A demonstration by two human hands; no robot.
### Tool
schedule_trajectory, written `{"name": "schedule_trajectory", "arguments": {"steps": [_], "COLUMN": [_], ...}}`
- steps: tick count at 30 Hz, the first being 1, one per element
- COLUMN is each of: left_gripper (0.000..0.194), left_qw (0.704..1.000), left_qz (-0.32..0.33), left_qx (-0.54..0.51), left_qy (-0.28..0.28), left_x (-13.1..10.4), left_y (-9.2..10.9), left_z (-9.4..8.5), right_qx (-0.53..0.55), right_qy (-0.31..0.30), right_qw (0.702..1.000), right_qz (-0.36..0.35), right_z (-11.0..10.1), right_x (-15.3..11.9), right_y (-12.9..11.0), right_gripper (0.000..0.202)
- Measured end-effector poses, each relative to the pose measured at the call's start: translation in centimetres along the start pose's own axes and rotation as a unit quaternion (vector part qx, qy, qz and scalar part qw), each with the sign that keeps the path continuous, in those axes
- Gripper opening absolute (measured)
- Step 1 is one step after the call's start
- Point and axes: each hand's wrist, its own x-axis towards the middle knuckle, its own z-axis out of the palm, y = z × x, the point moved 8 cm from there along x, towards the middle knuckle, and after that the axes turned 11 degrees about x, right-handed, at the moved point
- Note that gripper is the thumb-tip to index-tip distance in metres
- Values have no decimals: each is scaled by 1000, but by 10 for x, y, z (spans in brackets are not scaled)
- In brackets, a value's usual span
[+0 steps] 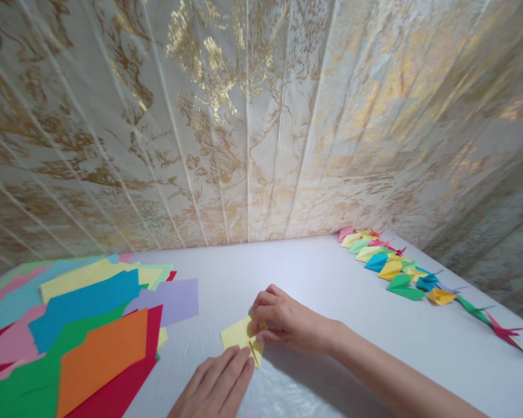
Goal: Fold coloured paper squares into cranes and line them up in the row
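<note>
A small, partly folded yellow paper lies on the white table in front of me. My right hand pinches its right side, with fingertips curled over the fold. Flat on the table, my left hand presses its fingertips against the paper's lower edge.
Several loose coloured paper sheets are spread over the table's left side: orange, red, green, blue, purple, yellow. Along the right side runs a row of folded paper cranes in many colours. A gold-patterned wall stands right behind the table.
</note>
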Motion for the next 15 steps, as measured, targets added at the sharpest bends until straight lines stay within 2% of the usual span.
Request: {"name": "schedule_trajectory", "arguments": {"steps": [4, 11, 15], "left_gripper": [50, 54, 51], "left_qw": [1000, 1000, 1000], "left_qz": [11, -2, 1], "left_qx": [0, -18, -29], "left_qy": [-16, 0, 0], "left_x": [-3, -19, -22], "left_y": [2, 9, 10], "left_z": [3, 16, 18], "right_qx": [-9, -77, -130], "right_qy": [-25, 8, 28], "right_qw": [999, 996, 990], "right_qz": [22, 51, 51], "right_z": [6, 16, 24], "right_x": [9, 3, 2], "right_y": [1, -1, 1], "right_gripper": [9, 6, 9]}}
